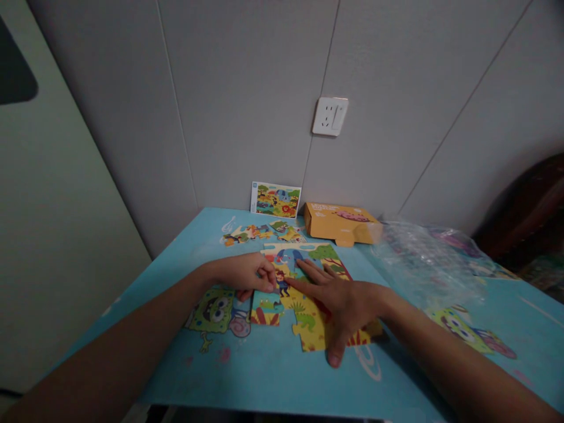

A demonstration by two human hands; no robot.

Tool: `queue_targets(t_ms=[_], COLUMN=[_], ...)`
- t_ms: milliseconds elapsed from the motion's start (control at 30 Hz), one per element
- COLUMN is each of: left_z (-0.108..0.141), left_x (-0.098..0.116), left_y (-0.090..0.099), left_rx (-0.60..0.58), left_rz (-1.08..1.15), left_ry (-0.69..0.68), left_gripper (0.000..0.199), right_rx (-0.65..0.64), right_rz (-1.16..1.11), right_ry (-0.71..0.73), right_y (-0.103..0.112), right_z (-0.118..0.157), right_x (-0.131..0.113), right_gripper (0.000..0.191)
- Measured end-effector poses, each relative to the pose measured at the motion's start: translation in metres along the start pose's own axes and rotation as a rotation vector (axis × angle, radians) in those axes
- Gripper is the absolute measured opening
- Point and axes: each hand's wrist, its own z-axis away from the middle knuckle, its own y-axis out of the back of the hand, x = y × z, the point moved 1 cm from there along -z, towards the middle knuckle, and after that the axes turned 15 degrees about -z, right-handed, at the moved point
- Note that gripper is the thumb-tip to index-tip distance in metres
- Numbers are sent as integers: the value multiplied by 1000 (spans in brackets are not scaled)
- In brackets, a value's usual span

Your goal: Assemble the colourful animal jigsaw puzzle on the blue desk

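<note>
A partly joined jigsaw puzzle (314, 339) with cartoon animals lies on the blue table. My right hand (343, 299) rests on its right half, palm down with fingers spread. Part of the picture is hidden under that hand. My left hand (249, 272) is closed at the puzzle's left edge, fingers curled in a pinch; whatever may be between them cannot be made out. Just below it, a section with a crocodile (267, 304) forms the puzzle's lower left, and a gap separates it from the yellow lower part. Loose puzzle pieces (247, 234) lie behind my left hand.
A reference picture card (276, 200) leans on the wall, beside an orange box (341, 222). Crumpled clear plastic (423, 258) covers the table's right side. The table (247, 370) has printed cartoon figures. A socket (330, 116) is on the wall.
</note>
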Motion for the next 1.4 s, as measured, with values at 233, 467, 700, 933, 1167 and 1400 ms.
queue_targets(t_ms=[233, 467, 700, 933, 1167, 1400], left_z=[-1, -2, -1, -4, 0, 1], left_x=[3, 7, 15, 26, 20, 26], left_y=[-2, -5, -8, -20, -8, -11], left_rx=[-34, -20, 82, 130, 196, 241], left_rz=[90, 57, -82, -232, -299, -374], left_ry=[-58, -27, -33, -158, -64, -94], left_gripper=[23, 25, 27, 15, 19, 30], right_rx=[30, 112, 134, 190, 158, 183], right_rz=[-35, -35, -45, -38, -26, -35], right_ry=[-15, -21, 15, 59, 39, 72], right_y=[-2, -9, -9, -12, -11, -12], right_z=[-8, -15, -13, -13, -13, -13], right_x=[-2, -4, -1, 1, 1, 4], right_gripper=[131, 125, 123, 120, 123, 121])
